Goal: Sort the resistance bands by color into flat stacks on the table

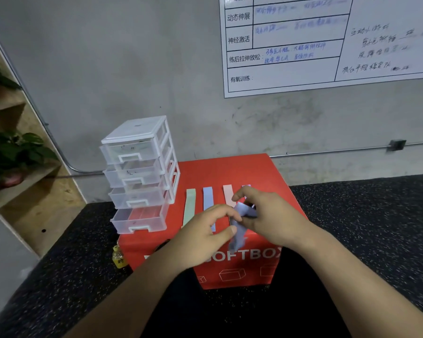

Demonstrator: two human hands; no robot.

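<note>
A crumpled blue band (241, 236) is held over a red box (230, 172). It is pinched by the left hand (203, 231) and clasped in the right hand's (270, 217) curled fingers.

Behind the left hand (200, 230) and right hand (271, 215) rose a grey, stained concrete wall (132, 69), with a whiteboard (303, 76) ruled into a table of printed Chinese headings and blurred handwriting high above the right hand, and a thin metal conduit (340, 149) running along the wall's foot to a small junction box (397, 145) far right of it. Far left of the left hand stood slanting wooden shelves (66, 191) holding a leafy green plant (15, 152). Black speckled floor (376, 228) spread under and on both sides of the hands.
</note>
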